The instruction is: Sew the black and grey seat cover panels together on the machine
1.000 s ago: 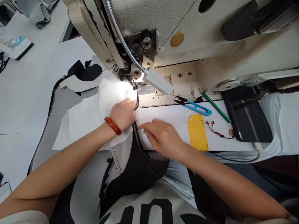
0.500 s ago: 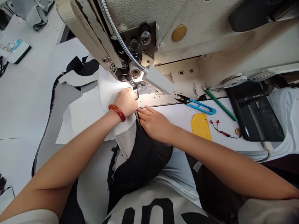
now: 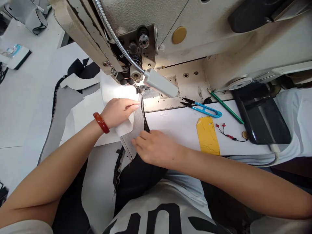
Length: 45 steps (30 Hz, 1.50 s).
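Observation:
Under the sewing machine's head lies layered fabric, grey mesh on top with a black edge and black cloth hanging toward my lap. My left hand, wearing a reddish-brown bangle, rests on the white layer just left of the needle area, thumb and fingers pinched at the mesh's upper edge. Nearer to me, my right hand has its fingers curled closed on the fabric's right edge. The fingertips' undersides are hidden.
A white lamp on a flexible metal neck hangs over the machine bed. To the right lie blue thread snips, a green pencil, a yellow piece, a beaded cord and a black tray-like object.
My left hand has drawn back left from the needle, uncovering the mesh strip. My right hand has moved toward me, its flat fingers now curled on the edge. The view shifted slightly.

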Each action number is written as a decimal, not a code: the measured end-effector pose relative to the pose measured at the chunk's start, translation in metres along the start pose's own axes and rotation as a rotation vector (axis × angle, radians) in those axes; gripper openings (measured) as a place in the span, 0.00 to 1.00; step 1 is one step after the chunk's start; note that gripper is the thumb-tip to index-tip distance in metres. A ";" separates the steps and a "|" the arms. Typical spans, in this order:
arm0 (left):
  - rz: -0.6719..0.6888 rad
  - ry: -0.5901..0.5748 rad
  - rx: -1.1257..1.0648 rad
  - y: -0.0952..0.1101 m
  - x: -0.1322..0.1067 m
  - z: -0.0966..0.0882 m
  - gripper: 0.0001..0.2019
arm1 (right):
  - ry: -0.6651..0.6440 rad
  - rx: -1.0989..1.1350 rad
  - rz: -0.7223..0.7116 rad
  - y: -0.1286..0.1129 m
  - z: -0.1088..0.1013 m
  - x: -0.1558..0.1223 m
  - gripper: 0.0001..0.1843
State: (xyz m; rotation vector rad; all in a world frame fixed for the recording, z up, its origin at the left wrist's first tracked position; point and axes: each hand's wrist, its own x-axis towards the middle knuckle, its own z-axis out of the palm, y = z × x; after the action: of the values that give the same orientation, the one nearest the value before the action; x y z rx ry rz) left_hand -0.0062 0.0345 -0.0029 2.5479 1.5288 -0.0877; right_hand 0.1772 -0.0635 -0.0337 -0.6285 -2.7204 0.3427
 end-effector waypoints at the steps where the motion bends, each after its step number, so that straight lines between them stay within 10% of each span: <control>1: 0.009 -0.049 0.028 0.002 -0.007 -0.002 0.18 | -0.036 -0.028 -0.038 -0.003 0.003 0.004 0.15; 6: 0.098 -0.159 0.169 0.021 -0.038 0.006 0.33 | -0.081 -0.148 -0.152 -0.009 0.012 0.021 0.15; 25: 0.265 0.039 0.087 0.005 -0.050 0.027 0.26 | -0.141 -0.085 -0.136 0.005 0.004 0.025 0.19; 32: 0.296 0.085 0.041 -0.008 -0.052 0.035 0.27 | -0.166 0.339 0.582 0.001 -0.003 -0.011 0.17; 38: 0.308 0.185 -0.090 -0.023 -0.053 0.041 0.27 | 0.043 0.864 0.591 -0.023 0.000 0.000 0.14; 45: 0.293 0.167 0.002 -0.022 -0.050 0.040 0.26 | 0.000 0.872 0.708 -0.017 0.016 -0.005 0.15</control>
State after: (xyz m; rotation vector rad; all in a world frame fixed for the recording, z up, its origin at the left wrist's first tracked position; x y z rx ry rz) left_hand -0.0482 -0.0059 -0.0381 2.8099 1.1847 0.1639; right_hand 0.1693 -0.0830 -0.0444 -1.2341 -1.9230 1.5501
